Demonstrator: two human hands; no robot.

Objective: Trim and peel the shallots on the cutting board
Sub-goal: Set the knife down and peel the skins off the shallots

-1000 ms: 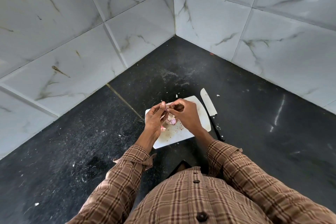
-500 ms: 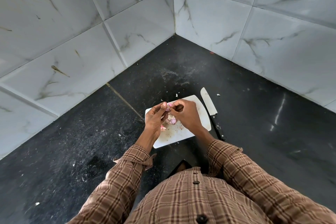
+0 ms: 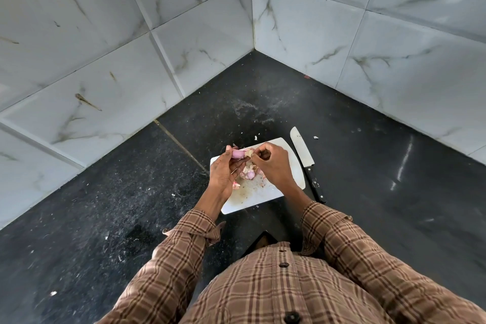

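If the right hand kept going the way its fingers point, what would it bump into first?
Probably the shallot. The right hand points left, pinching a bit of skin at the shallot's end, and the left hand holds that shallot just beyond. Depth is hard to judge.

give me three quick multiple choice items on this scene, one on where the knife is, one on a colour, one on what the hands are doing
1. Where does the knife lie?
A. on the counter beside the cutting board's right edge
B. across the middle of the board
C. in the right hand

2. What colour is the cutting board?
A. green
B. white
C. black

3. What is the state of the shallot held up above the board?
A. lying untouched on the counter
B. sliced into rings
C. gripped by the left hand while the right hand pinches papery skin at its end

Answers: 1 A, the blade and black handle rest on the dark counter next to the board. 2 B, the board is plainly white. 3 C, both hands meet at the pink shallot.
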